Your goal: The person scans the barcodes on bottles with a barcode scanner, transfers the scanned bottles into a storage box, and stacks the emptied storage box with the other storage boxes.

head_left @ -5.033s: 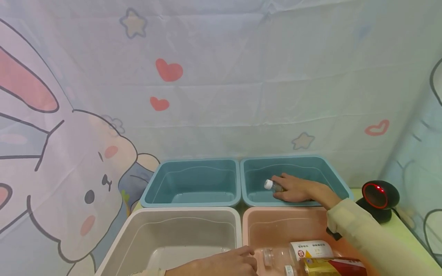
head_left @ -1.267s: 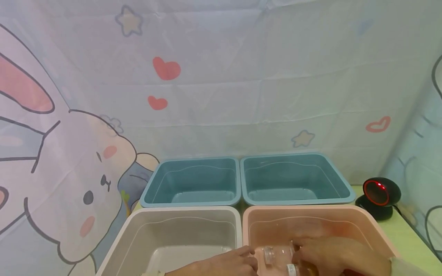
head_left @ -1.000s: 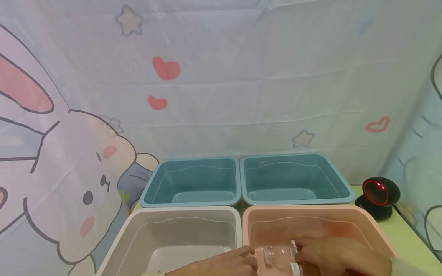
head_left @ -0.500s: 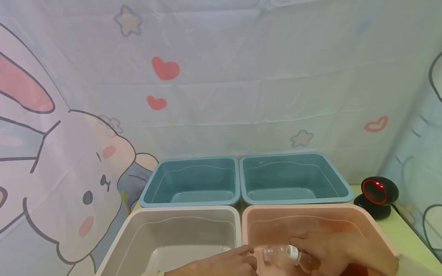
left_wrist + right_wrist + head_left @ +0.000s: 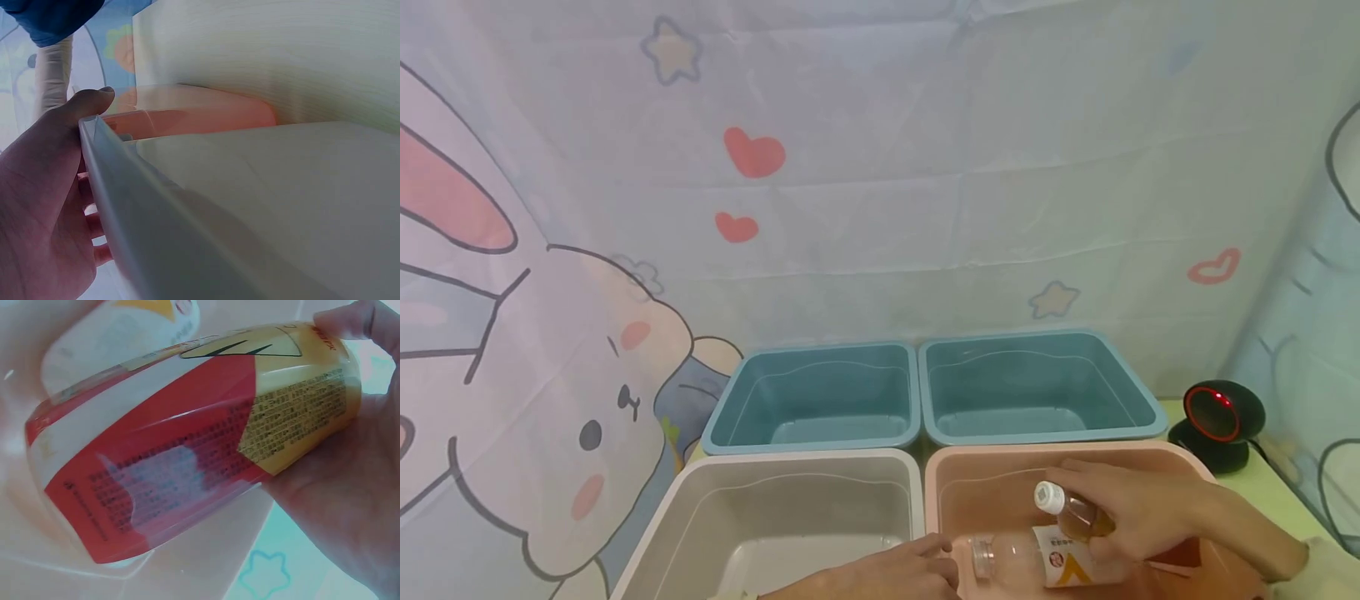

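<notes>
My right hand (image 5: 1138, 508) grips a drink bottle (image 5: 1081, 517) with a white cap and amber liquid. In the right wrist view, the red and gold label of this bottle (image 5: 187, 450) faces the camera, and the thumb and palm are at its right end. Under it in the pink tub (image 5: 934, 492) lies a clear bottle (image 5: 1011, 557) with a white label, its neck toward the left. At the tubs' adjoining rims, my left hand (image 5: 898, 571) has bent fingers. The left wrist view shows that hand (image 5: 47, 187) holding a pale tub's rim (image 5: 103, 156).
A beige tub (image 5: 913, 492) stands left of the pink one. Behind them are two blue tubs, left (image 5: 820, 348) and right (image 5: 1037, 337). A black scanner-like device (image 5: 1225, 412) with a red light stands on the green tabletop (image 5: 1270, 492), before a printed cloth (image 5: 880, 208).
Five seconds ago my right hand was in the right blue tub with a small bottle. It then reached into the pink tub and has now raised the amber drink bottle. The left hand stayed put.
</notes>
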A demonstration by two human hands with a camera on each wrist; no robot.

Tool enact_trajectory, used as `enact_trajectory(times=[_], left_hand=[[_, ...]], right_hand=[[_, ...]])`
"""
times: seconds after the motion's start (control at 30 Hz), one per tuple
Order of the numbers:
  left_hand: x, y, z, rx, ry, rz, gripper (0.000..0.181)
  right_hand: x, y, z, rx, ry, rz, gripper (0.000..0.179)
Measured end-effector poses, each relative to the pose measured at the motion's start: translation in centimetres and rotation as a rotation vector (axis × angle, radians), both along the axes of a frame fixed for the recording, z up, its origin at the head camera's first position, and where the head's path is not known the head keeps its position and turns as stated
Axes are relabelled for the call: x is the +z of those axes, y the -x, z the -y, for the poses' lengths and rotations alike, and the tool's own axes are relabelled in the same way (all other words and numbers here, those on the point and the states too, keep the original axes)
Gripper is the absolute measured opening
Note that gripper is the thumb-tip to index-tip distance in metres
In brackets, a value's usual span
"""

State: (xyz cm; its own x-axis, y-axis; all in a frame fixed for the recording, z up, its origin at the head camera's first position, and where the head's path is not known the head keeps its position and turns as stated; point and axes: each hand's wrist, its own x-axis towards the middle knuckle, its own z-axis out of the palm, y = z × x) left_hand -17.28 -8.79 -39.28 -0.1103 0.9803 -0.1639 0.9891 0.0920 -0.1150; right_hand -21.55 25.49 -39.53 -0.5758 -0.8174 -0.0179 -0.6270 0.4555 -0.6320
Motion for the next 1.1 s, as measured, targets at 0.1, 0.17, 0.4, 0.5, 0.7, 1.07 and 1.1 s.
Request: enact_trajectory(times=[0.1, 0.17, 0.4, 0.5, 0.7, 1.07, 1.1], left_hand=[[0.0, 0.1, -0.1, 0.023, 0.015, 0.031, 0.022], [0.1, 0.0, -0.1, 0.031, 0.021, 0.036, 0.023], [0.0, -0.1, -0.1, 0.019, 0.025, 0.0, 0.025], [0.1, -0.1, -0.1, 0.017, 0.022, -0.011, 0.025], [0.0, -0.2, 0.0, -0.008, 0.001, -0.053, 0.024], [0.1, -0.2, -0.1, -0.01, -0.005, -0.044, 0.022], [0.1, -0.2, -0.1, -0.014, -0.008, -0.048, 0.021]], right_hand=[[0.7, 0.2, -0.4, -0.039, -0.014, -0.077, 0.065], [1.3, 0.3, -0.7, -0.061, -0.019, -0.109, 0.064], [3.2, 0.7, -1.1, -0.063, 0.097, -0.103, 0.035], [3.7, 0.8, -1.4, -0.099, 0.115, -0.153, 0.044], [4.6, 1.0, -2.3, -0.177, 0.146, -0.274, 0.054], [6.4, 1.0, -5.1, -0.255, 0.31, -0.192, 0.053], [6.7, 1.0, -5.3, -0.243, 0.329, -0.169, 0.052]])
